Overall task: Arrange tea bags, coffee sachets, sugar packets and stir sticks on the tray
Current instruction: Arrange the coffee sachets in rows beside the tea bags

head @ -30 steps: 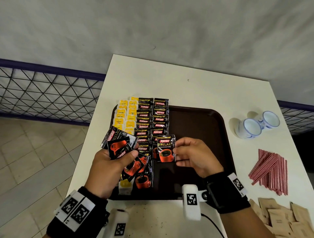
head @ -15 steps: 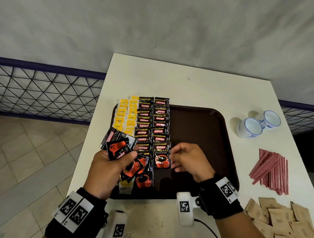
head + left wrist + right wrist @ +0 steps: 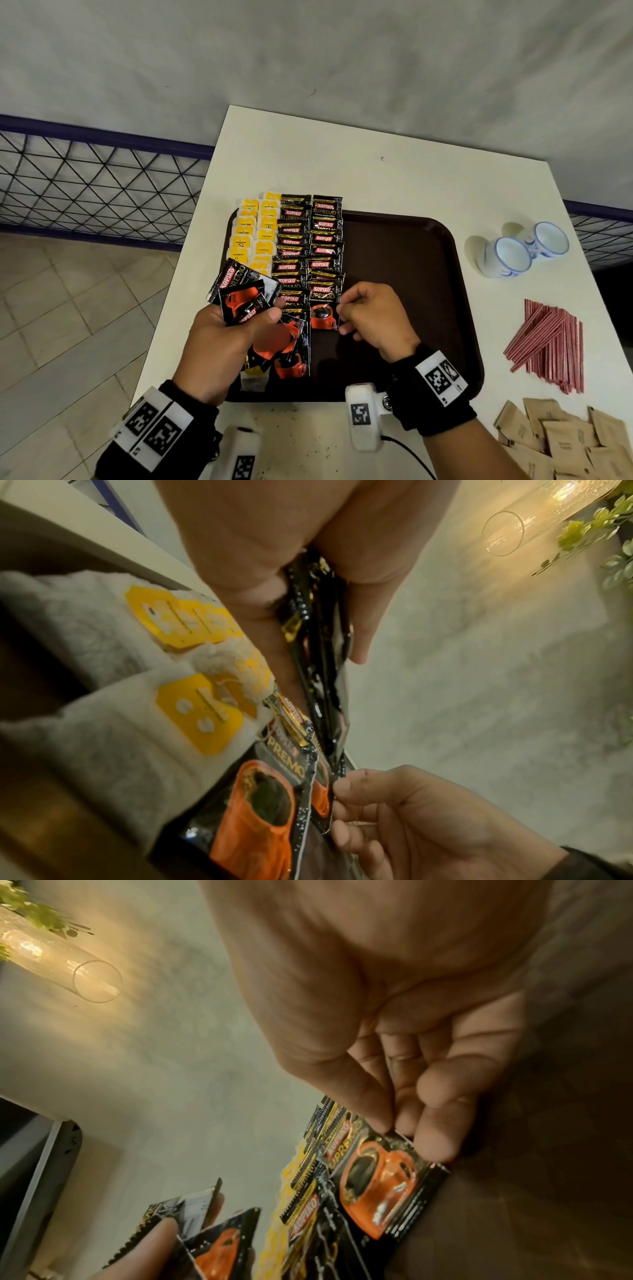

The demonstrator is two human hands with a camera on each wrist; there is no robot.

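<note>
A dark brown tray (image 3: 411, 274) holds yellow-tagged tea bags (image 3: 253, 233) in its left columns, with two columns of black coffee sachets (image 3: 294, 240) beside them. My left hand (image 3: 260, 317) grips a fanned stack of coffee sachets (image 3: 239, 291) over the tray's front left. The right hand (image 3: 342, 318) pinches the right edge of one coffee sachet (image 3: 323, 308), which lies at the near end of the right column. In the right wrist view my thumb and fingertips (image 3: 438, 1137) sit on that sachet's (image 3: 380, 1185) edge.
Red stir sticks (image 3: 548, 342) lie in a pile on the white table (image 3: 342, 164) right of the tray. Brown sugar packets (image 3: 565, 445) are at the front right. Two white and blue cups (image 3: 524, 250) lie at the back right. The table's left edge drops to the floor.
The right hand has brought its sachet down and left, onto the near end of the right coffee column. The left hand has kept its stack in place.
</note>
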